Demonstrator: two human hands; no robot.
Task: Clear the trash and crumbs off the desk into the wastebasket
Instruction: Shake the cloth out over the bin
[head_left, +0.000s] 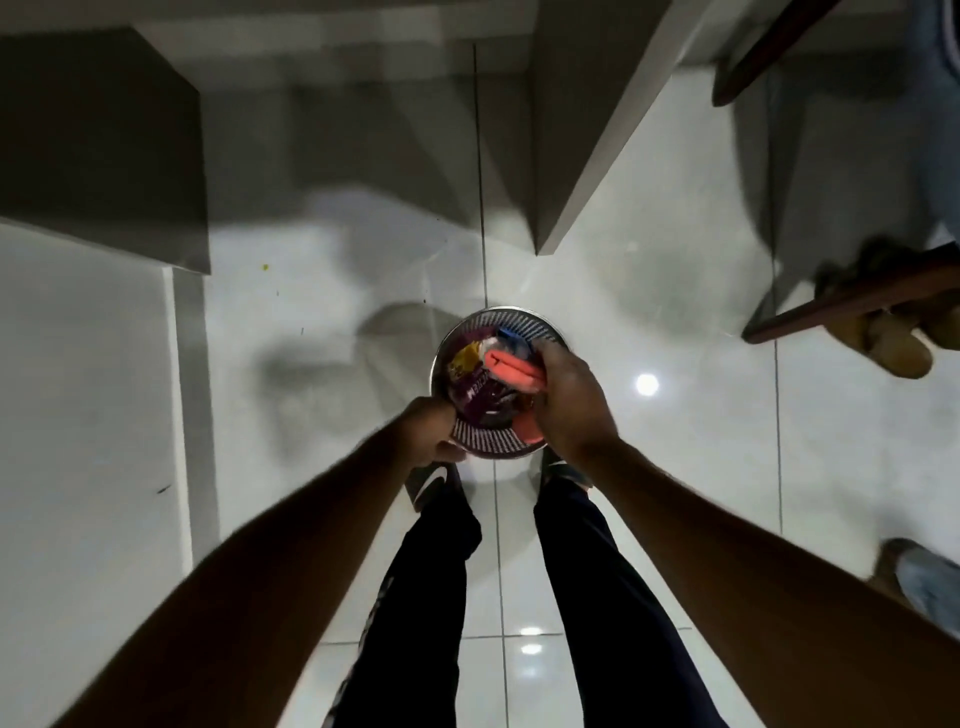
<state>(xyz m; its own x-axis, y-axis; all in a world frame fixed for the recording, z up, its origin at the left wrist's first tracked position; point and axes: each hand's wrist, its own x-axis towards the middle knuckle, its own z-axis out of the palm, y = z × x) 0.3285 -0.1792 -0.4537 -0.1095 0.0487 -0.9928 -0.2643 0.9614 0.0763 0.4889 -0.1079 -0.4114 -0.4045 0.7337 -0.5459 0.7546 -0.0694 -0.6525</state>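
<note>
A round mesh wastebasket (524, 325) stands on the white tiled floor just ahead of my feet. It holds crumpled wrappers (475, 387), purple and yellow among them. My left hand (431, 428) grips the near left part of the basket's rim. My right hand (569, 400) is over the basket's right side, closed on a folded orange-pink cloth (511, 370) that hangs over the trash. The frame is motion-blurred.
A grey desk surface (78, 364) lies to the left and a white furniture panel (587, 156) rises ahead. A dark wooden chair frame (841, 306) and another person's shoes (898, 343) are at the right. Small specks (265, 267) lie on the floor.
</note>
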